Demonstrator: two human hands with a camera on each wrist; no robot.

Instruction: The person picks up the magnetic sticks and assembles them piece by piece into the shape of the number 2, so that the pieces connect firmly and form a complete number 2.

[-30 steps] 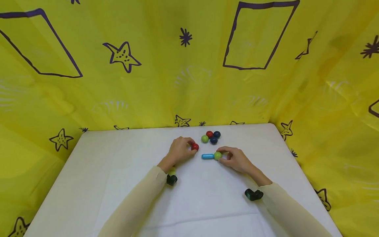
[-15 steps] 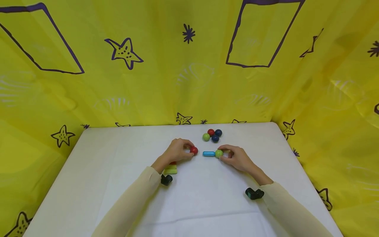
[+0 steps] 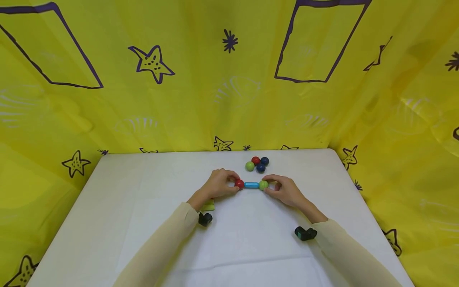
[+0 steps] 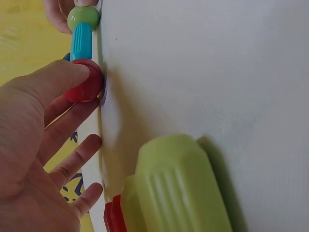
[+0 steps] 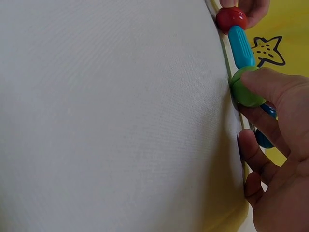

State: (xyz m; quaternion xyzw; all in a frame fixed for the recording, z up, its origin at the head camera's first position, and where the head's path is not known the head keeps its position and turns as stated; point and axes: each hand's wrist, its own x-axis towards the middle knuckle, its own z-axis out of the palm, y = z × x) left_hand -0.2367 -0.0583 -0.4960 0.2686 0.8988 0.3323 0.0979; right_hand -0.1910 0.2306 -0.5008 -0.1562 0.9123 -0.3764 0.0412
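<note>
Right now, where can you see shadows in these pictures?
Head view: a soft shadow beside the left sleeve on the white table; left wrist view: a darker one alongside the nearby green rod; right wrist view: a broad, blurry-edged one beside the right hand.

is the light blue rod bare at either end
No: the light blue rod touches a red ball in the left hand and, opposite, a green ball in the right hand. Whether locked, I cannot tell.
</note>
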